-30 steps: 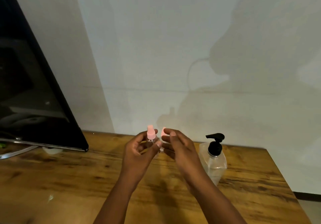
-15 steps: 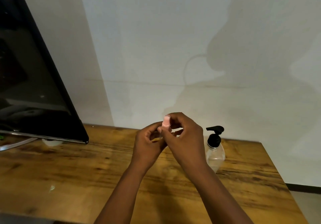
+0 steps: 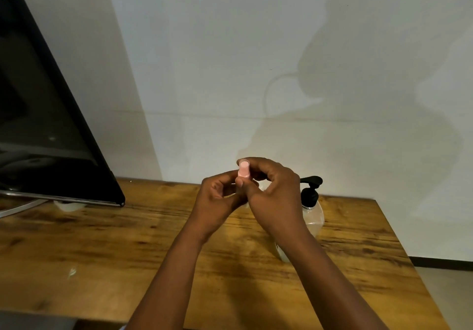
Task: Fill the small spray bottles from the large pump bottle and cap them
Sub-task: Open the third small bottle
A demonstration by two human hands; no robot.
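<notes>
A wooden table (image 3: 102, 247) stands against a pale wall. Left of the pump bottle (image 3: 311, 210), your left hand (image 3: 217, 201) grips a spray bottle, mostly hidden. Your right hand (image 3: 273, 196) pinches its upright pink cap (image 3: 243, 169) directly above, nearer the pump bottle.

In front of you runs a brown, grain-streaked wooden table (image 3: 102, 247). At your far left a large black flat screen (image 3: 43, 130) leans over its back edge on a thin silver stand (image 3: 18, 210). Behind stands a plain white wall (image 3: 230, 61).
</notes>
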